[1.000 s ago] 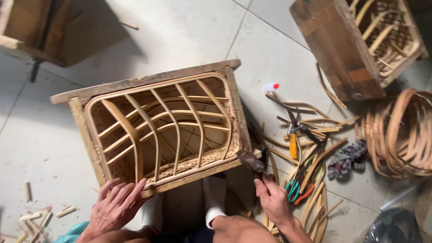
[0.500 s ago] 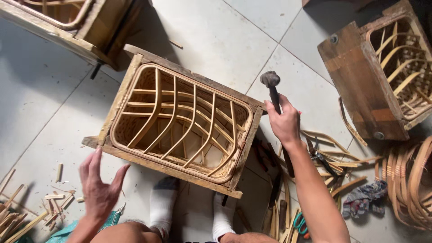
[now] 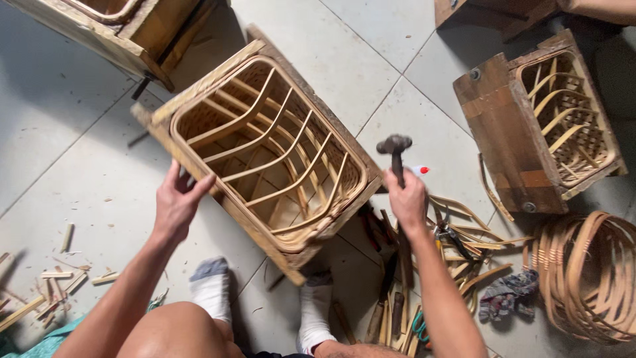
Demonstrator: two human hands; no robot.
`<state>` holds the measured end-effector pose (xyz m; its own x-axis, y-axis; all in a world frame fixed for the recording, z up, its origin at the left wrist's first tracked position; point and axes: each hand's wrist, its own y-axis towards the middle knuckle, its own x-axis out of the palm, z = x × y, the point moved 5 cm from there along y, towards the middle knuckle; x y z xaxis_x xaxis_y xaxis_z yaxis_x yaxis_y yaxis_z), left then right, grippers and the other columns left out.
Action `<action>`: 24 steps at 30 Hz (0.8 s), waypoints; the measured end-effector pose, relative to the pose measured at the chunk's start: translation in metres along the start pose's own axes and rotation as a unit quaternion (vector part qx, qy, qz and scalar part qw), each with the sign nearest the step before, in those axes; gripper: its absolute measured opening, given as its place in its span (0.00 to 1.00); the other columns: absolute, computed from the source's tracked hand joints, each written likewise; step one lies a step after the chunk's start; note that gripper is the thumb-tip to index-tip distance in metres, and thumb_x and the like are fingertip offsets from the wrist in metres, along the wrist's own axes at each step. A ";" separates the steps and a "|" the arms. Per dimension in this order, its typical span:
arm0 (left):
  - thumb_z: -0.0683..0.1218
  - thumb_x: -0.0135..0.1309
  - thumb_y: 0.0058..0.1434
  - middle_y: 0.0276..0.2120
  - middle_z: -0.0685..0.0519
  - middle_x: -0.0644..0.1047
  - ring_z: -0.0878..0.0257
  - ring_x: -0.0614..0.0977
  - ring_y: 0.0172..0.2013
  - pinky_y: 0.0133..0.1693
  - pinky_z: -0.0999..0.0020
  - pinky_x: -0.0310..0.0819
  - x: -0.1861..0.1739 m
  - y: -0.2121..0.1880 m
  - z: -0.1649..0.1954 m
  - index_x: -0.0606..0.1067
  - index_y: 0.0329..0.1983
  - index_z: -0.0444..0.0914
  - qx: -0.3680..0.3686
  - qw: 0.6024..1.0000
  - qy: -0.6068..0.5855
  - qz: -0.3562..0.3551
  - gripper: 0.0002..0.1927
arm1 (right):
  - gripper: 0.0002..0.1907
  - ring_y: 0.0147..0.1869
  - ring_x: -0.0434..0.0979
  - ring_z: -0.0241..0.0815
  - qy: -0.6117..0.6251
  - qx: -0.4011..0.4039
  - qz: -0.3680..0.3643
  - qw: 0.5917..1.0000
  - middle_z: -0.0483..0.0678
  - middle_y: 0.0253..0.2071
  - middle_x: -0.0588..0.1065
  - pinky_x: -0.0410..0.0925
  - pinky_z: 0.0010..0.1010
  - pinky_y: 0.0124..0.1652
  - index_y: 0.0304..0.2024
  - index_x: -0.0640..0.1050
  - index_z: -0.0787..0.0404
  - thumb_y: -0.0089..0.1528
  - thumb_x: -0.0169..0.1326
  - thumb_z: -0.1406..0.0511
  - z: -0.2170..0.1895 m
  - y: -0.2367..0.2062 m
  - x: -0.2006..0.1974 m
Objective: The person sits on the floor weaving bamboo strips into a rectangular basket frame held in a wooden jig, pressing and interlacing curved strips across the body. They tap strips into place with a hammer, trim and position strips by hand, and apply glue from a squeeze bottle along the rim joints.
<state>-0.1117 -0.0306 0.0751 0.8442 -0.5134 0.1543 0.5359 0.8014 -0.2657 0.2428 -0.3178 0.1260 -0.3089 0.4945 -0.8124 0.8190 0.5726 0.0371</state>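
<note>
While half a second ago our left hand [image 3: 177, 202] hovered with spread fingers off the near corner of the wooden mould frame [image 3: 262, 156], it now grips that frame's near edge, fingers curled over the rim and thumb pressed against the outer face. The frame itself has turned and sits more diagonally across the tiled floor [image 3: 344, 53], one corner pointing toward our socked feet [image 3: 212, 292]. Inside it, the half-woven rattan basket [image 3: 271, 149] shows its curved ribs.

Our right hand [image 3: 405, 199] has dropped closer to the frame's right corner and stays clenched around the handle of a hammer [image 3: 395, 151], whose dark head stands upright just above the fist, beside the frame but not touching it. Both forearms reach forward from the bottom edge, the left one angled inward, the right nearly straight.

We sit on pale grey floor tiles. To the right lies a second wooden mould [image 3: 540, 129] with a basket in it, near a stack of rattan hoops [image 3: 589, 275], loose rattan strips [image 3: 470, 238], a crumpled cloth [image 3: 507, 295] and pliers [image 3: 450, 235]. Wood offcuts [image 3: 56, 278] litter the floor at left, and another wooden frame [image 3: 112, 30] sits at top left.
</note>
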 end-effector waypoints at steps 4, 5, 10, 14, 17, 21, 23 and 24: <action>0.37 0.60 0.62 0.63 0.49 0.74 0.64 0.77 0.58 0.59 0.69 0.74 0.017 0.053 0.003 0.60 0.76 0.34 0.026 0.998 -0.048 -0.040 0.39 | 0.16 0.23 0.72 0.40 0.008 0.154 -0.034 0.987 0.49 0.21 0.75 0.63 0.35 0.26 0.42 0.81 0.61 0.68 0.53 0.56 0.018 -0.075 0.002; 0.37 0.60 0.63 0.64 0.49 0.73 0.64 0.76 0.59 0.60 0.69 0.73 0.021 0.066 0.006 0.60 0.77 0.34 0.032 0.997 -0.052 -0.056 0.39 | 0.17 0.23 0.70 0.39 0.016 0.179 -0.033 0.983 0.51 0.21 0.74 0.62 0.35 0.25 0.40 0.81 0.63 0.69 0.53 0.56 0.020 -0.095 0.004; 0.37 0.61 0.59 0.61 0.49 0.76 0.65 0.79 0.55 0.58 0.68 0.76 0.046 0.115 0.009 0.64 0.74 0.38 -0.053 0.991 -0.027 -0.121 0.38 | 0.15 0.42 0.81 0.36 0.342 0.045 -0.030 0.938 0.48 0.43 0.79 0.76 0.31 0.36 0.53 0.76 0.68 0.72 0.53 0.61 0.006 -0.157 0.007; 0.38 0.61 0.58 0.60 0.48 0.77 0.65 0.79 0.52 0.57 0.68 0.76 0.057 0.125 0.015 0.67 0.73 0.40 -0.099 0.986 0.007 -0.131 0.37 | 0.14 0.17 0.73 0.32 0.235 0.199 -0.094 0.947 0.48 0.26 0.78 0.66 0.26 0.18 0.47 0.77 0.65 0.67 0.50 0.60 0.018 -0.136 -0.005; 0.40 0.61 0.60 0.61 0.49 0.77 0.66 0.79 0.55 0.59 0.69 0.76 0.057 0.118 0.021 0.68 0.71 0.37 -0.099 0.986 -0.005 -0.136 0.34 | 0.19 0.17 0.72 0.31 0.181 0.122 -0.107 0.970 0.47 0.26 0.77 0.66 0.26 0.18 0.38 0.77 0.66 0.72 0.46 0.57 -0.001 -0.066 -0.016; 0.41 0.60 0.61 0.61 0.48 0.77 0.65 0.79 0.55 0.58 0.68 0.75 0.045 0.098 0.015 0.68 0.70 0.37 -0.126 0.986 0.034 -0.107 0.33 | 0.18 0.16 0.71 0.33 0.170 0.037 -0.099 0.980 0.46 0.23 0.75 0.65 0.27 0.17 0.47 0.76 0.65 0.72 0.45 0.56 -0.041 0.039 -0.004; 0.42 0.60 0.60 0.60 0.49 0.77 0.65 0.80 0.54 0.57 0.68 0.76 0.038 0.088 0.009 0.69 0.69 0.37 -0.152 0.982 0.054 -0.094 0.32 | 0.19 0.16 0.71 0.33 0.155 0.025 -0.111 0.981 0.46 0.22 0.75 0.66 0.27 0.17 0.54 0.76 0.64 0.71 0.45 0.56 -0.057 0.074 0.009; 0.42 0.60 0.60 0.60 0.49 0.78 0.65 0.80 0.54 0.57 0.69 0.77 0.037 0.085 0.007 0.69 0.69 0.37 -0.152 0.982 0.054 -0.096 0.32 | 0.20 0.16 0.72 0.34 0.131 0.022 -0.119 0.984 0.45 0.21 0.75 0.67 0.28 0.17 0.55 0.76 0.63 0.71 0.45 0.56 -0.063 0.084 0.014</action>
<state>-0.0351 0.0207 0.0644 0.7132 -0.6886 0.1312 0.6424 0.5672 -0.5154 0.2773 -0.2219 0.1545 -0.6045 0.5046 -0.6164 0.7265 0.6666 -0.1667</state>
